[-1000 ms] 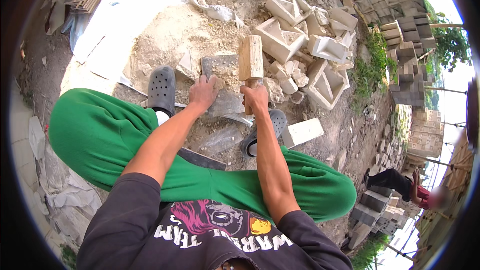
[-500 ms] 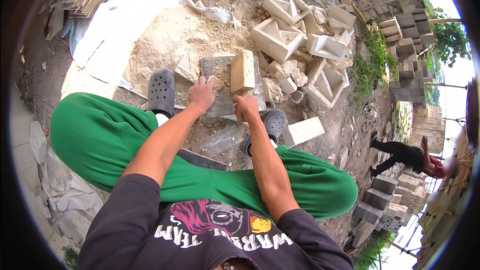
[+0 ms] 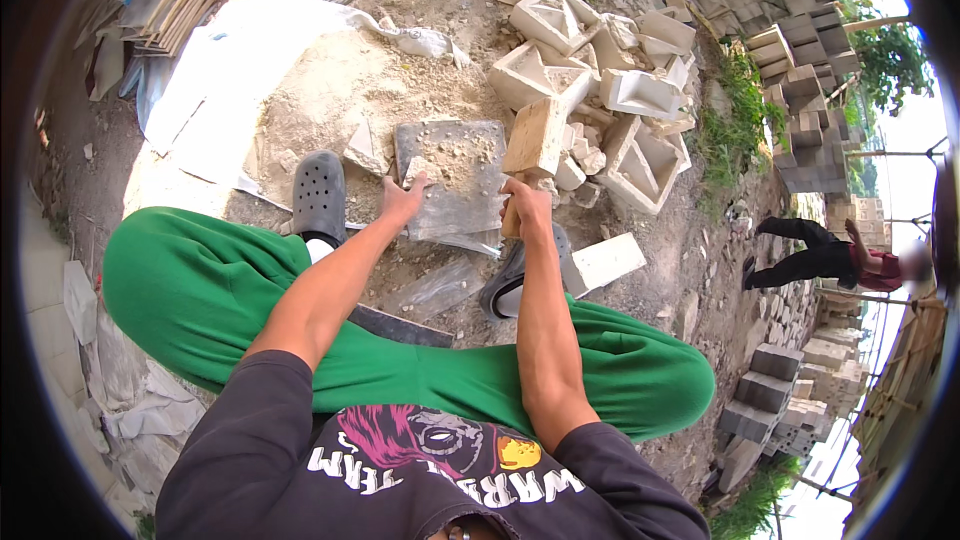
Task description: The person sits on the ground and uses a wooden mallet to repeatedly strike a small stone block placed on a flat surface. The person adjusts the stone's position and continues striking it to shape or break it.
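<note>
Rubble, loose and beige, lay on a flat grey plate; my right hand gripped a tan blocky wooden mallet, left hand a pale stony chunk; I judged square, finger-clear blows best.

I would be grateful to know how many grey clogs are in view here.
2: the left clog is left of the left hand; the right clog is partly hidden behind the right forearm.
</note>
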`<state>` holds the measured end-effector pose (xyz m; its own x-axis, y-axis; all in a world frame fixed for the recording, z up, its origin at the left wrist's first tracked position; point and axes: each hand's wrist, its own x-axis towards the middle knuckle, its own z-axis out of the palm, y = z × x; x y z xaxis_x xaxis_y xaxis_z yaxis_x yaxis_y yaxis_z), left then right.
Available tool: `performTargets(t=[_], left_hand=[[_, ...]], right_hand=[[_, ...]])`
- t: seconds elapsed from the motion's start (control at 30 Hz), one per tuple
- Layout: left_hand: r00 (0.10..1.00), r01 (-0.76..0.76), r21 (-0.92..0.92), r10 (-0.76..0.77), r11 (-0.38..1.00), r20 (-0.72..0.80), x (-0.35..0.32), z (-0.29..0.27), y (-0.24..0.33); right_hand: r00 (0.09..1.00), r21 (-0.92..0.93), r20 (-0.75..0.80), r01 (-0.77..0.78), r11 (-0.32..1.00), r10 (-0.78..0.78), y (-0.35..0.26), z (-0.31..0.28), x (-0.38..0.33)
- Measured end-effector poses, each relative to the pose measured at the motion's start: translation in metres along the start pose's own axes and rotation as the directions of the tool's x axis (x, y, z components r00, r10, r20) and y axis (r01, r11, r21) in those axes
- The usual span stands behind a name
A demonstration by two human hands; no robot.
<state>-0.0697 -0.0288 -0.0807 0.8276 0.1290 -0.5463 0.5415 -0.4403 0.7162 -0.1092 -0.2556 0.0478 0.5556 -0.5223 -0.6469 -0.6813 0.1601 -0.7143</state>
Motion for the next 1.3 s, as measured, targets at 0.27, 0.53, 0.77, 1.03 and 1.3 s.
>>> performTargets(t=[0.27, 0.53, 0.77, 1.03, 1.3], left_hand=[[0.896, 0.303, -0.402, -0.114, 0.864, 0.430, 0.017, -0.019, 0.100], [0.829, 0.428, -0.415, -0.166, 0.802, 0.534, 0.048, -0.026, 0.103], [0.978, 0.089, -0.250, -0.037, 0.964, 0.204, 0.006, -0.006, 0.048], [0.998, 0.037, 0.091, -0.040, 0.995, 0.039, -0.004, -0.015, 0.008], [0.760, -0.583, 0.483, 0.649, 0.653, 0.042, -0.018, -0.028, 0.020]], right_hand=[[0.996, 0.126, -0.035, 0.089, 0.988, -0.085, -0.055, -0.023, -0.027], [0.977, 0.209, -0.073, 0.213, 0.954, -0.202, -0.086, -0.038, -0.040], [0.988, 0.166, -0.081, 0.146, 0.975, -0.134, -0.078, -0.034, -0.034], [0.998, 0.104, 0.039, 0.040, 0.994, -0.045, -0.042, -0.007, -0.020], [0.985, -0.003, 0.159, -0.068, 0.998, 0.067, 0.026, 0.020, 0.000]])
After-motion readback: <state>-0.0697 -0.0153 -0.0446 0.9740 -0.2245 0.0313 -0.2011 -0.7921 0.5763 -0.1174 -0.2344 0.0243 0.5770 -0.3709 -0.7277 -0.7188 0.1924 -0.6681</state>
